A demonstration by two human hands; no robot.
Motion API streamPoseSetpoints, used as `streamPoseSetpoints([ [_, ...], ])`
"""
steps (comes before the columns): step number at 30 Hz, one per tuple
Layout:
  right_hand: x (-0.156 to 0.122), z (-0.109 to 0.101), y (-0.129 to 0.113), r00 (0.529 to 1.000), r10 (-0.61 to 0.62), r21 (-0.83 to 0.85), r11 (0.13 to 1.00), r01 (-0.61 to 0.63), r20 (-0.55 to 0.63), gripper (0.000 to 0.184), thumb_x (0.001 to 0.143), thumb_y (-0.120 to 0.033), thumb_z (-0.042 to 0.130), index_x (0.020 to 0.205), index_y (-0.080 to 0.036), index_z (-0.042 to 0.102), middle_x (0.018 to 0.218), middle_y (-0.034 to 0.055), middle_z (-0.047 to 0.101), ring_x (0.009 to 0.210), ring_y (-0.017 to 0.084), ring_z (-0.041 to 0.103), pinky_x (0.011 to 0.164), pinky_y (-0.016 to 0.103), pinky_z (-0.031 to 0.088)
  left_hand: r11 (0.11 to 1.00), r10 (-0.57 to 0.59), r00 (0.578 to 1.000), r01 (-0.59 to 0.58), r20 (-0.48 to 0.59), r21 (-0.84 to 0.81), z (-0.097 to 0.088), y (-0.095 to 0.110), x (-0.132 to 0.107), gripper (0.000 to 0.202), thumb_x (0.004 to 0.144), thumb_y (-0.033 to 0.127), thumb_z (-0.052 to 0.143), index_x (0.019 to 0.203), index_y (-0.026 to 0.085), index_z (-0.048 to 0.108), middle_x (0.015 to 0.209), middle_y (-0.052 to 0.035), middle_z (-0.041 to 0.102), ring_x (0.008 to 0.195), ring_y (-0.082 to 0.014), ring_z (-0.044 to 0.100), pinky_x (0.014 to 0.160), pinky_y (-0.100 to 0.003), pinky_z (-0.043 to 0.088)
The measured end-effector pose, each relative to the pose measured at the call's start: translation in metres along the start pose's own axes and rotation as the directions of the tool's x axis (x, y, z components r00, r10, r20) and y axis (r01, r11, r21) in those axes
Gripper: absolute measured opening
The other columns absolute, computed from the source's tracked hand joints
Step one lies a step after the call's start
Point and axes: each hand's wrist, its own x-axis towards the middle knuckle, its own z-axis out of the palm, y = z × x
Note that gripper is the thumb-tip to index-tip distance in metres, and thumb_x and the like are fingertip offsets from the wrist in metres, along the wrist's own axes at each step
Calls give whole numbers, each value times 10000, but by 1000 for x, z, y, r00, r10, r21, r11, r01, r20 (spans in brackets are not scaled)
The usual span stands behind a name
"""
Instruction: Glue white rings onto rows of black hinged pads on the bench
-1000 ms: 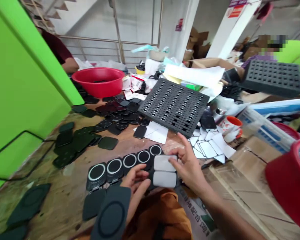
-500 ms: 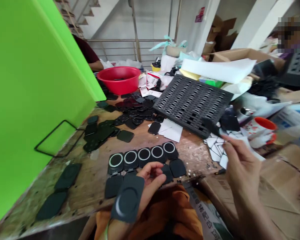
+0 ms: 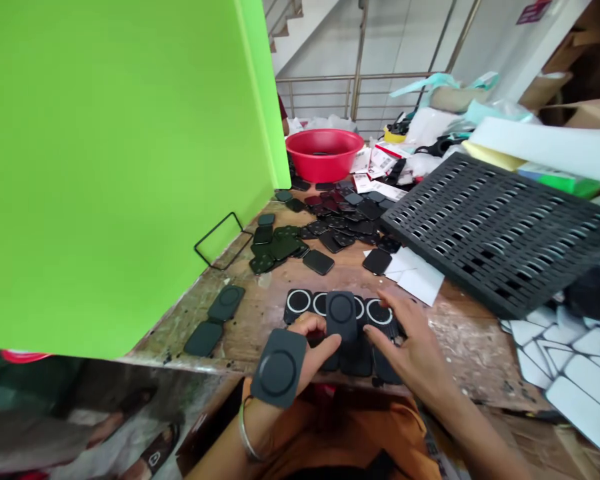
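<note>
My left hand (image 3: 307,350) is closed on two dark square pads: one (image 3: 279,368) lies against its palm side, and a second pad (image 3: 341,315) stands pinched at the fingertips. My right hand (image 3: 407,347) lies over the front row of dark pads (image 3: 355,357) on the wooden table (image 3: 460,333), fingers curled down on them near the upright pad. What its fingers hold, if anything, is hidden. Behind the hands runs a row of black pads with white rings (image 3: 300,301).
A green panel (image 3: 120,160) fills the left. Loose dark pads (image 3: 280,243) and a heap (image 3: 345,217) lie farther back, with a red basin (image 3: 324,153). A black slotted tray (image 3: 500,227) leans at right. White stickers (image 3: 570,373) and paper (image 3: 417,273) lie nearby.
The view swung left. My right hand came down from the white stickers at right onto the row of pads. My left hand now pinches a second pad upright.
</note>
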Motion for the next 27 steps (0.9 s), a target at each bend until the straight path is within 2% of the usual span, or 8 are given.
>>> streamPoseSetpoints([
  [3, 18, 3, -7, 985, -131, -4, 991, 133, 114, 355, 817, -307, 633, 1161, -228, 596, 1186, 108, 548, 1146, 269, 494, 974, 460, 413, 935, 141, 989, -151, 53, 322, -14, 1, -2, 138, 690, 254, 711, 623, 208, 598, 690, 9, 562, 722, -173, 515, 697, -267, 385],
  [7, 38, 6, -20, 964, -151, 25, 988, 149, 218, 64, 834, -247, 593, 813, -211, 642, 1056, 79, 596, 1066, 242, 535, 927, 422, 423, 890, 225, 970, -242, 90, 387, -28, -10, -2, 61, 716, 209, 677, 716, 213, 616, 801, -6, 591, 769, -176, 547, 752, -280, 402],
  [9, 44, 6, -23, 974, -95, 50, 995, 86, 208, 124, 848, -252, 574, 740, -209, 618, 997, 61, 614, 1002, 222, 559, 901, 397, 422, 907, 228, 974, -209, -11, 366, -36, -20, 0, 242, 742, 235, 681, 979, 242, 632, 935, -29, 612, 854, -198, 562, 803, -296, 418],
  [11, 46, 7, -22, 987, -21, 95, 995, 6, 156, 131, 847, -285, 582, 745, -210, 617, 959, 45, 624, 957, 207, 569, 890, 374, 411, 910, 244, 960, -178, -138, 374, -43, -32, 3, 557, 736, 262, 711, 1254, 256, 506, 1090, -66, 589, 980, -233, 546, 890, -329, 415],
  [15, 46, 15, -12, 968, 185, 245, 943, -223, 167, 184, 822, -369, 614, 743, -203, 619, 863, 29, 627, 828, 183, 566, 776, 316, 419, 841, 284, 944, -162, -167, 517, -52, -58, 8, 868, 646, 199, 767, 1399, 269, 340, 1249, -95, 483, 1166, -299, 457, 1017, -436, 364],
  [22, 41, 26, 4, 845, 469, 396, 746, -535, 258, 265, 705, -456, 721, 761, -200, 684, 740, 12, 644, 692, 157, 535, 622, 269, 387, 852, 274, 960, -216, -54, 478, -68, -77, 17, 935, 696, 145, 676, 1465, 283, 162, 1431, -99, 368, 1304, -271, 380, 1107, -448, 293],
  [25, 38, 26, 5, 832, 476, 452, 699, -555, 285, 255, 678, -442, 753, 726, -198, 697, 726, 7, 651, 686, 148, 536, 634, 262, 395, 887, 280, 956, -224, -84, 404, -80, -70, 23, 860, 693, 183, 695, 1429, 248, 255, 1454, -100, 367, 1325, -270, 363, 1133, -445, 255],
  [27, 36, 25, 5, 818, 488, 480, 663, -574, 305, 249, 663, -434, 770, 702, -198, 703, 708, 1, 650, 667, 136, 529, 633, 254, 398, 948, 182, 974, -138, -135, 286, -86, -61, 23, 803, 687, 199, 699, 1391, 223, 313, 1341, -104, 497, 1215, -268, 486, 1071, -444, 349],
])
